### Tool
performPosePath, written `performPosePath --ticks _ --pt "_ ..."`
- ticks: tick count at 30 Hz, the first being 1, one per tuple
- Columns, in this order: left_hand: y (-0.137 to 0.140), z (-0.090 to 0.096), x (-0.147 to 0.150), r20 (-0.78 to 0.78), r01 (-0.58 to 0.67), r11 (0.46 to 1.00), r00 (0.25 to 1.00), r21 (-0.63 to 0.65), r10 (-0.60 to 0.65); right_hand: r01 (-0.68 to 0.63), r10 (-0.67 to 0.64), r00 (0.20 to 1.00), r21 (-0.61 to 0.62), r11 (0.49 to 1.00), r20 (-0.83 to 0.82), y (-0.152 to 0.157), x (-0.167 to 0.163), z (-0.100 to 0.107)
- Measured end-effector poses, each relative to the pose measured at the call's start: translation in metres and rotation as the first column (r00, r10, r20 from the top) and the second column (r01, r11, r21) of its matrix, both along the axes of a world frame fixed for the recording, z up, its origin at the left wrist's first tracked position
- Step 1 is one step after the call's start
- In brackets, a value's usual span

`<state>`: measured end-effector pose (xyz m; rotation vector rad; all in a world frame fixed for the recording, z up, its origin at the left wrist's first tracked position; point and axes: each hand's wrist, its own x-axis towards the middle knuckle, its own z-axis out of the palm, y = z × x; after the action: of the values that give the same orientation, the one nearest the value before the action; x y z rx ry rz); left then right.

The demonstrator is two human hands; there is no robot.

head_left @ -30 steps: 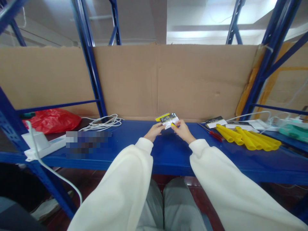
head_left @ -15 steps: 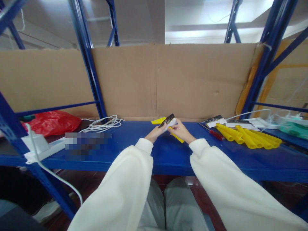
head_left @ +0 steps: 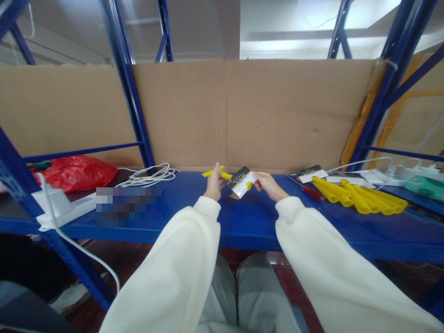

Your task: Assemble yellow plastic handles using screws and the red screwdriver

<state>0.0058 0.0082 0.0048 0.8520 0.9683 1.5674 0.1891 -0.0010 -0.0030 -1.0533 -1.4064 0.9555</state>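
My right hand [head_left: 266,184] pinches the right edge of a black-and-white printed card [head_left: 242,183], held tilted above the blue shelf. A small yellow piece [head_left: 249,186] shows on the card's white face; whether it pokes through is unclear. At the card's left, my left hand [head_left: 214,183] is upright with fingers apart, close to a yellow tube-like piece [head_left: 226,175] partly hidden by the hand and card. Behind that hand, a flat yellow piece [head_left: 207,174] shows.
On the right lie several yellow cones [head_left: 362,196], a red-handled screwdriver [head_left: 312,193] and another printed card [head_left: 312,173]. To the left are a coiled white cable [head_left: 152,175], a white power strip [head_left: 69,212] and a red bag [head_left: 81,173]. Cardboard [head_left: 180,115] stands behind.
The card has passed from my left hand to my right, its printed face now turned toward me. My left hand has moved left, away from it. The flat yellow piece shows farther left.
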Motion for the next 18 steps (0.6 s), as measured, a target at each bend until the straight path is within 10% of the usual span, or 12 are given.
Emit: performPosePath --ticks 8,12,18 --pt "0.009 0.001 -0.007 0.004 -0.316 0.945 0.948 -0.090 0.317 0.203 -0.219 0.967 -0.124 0.971 -0.127 0.006 0.023 0.000" --pt "0.008 -0.001 -0.005 0.009 -0.289 0.954 0.957 -0.074 0.291 0.430 -0.420 0.902 -0.136 0.892 0.098 0.013 0.040 -0.004" --pt "0.007 -0.003 -0.004 0.029 -0.272 0.959 0.961 -0.076 0.275 0.635 -0.493 0.471 0.107 0.765 0.732 0.008 0.049 -0.006"
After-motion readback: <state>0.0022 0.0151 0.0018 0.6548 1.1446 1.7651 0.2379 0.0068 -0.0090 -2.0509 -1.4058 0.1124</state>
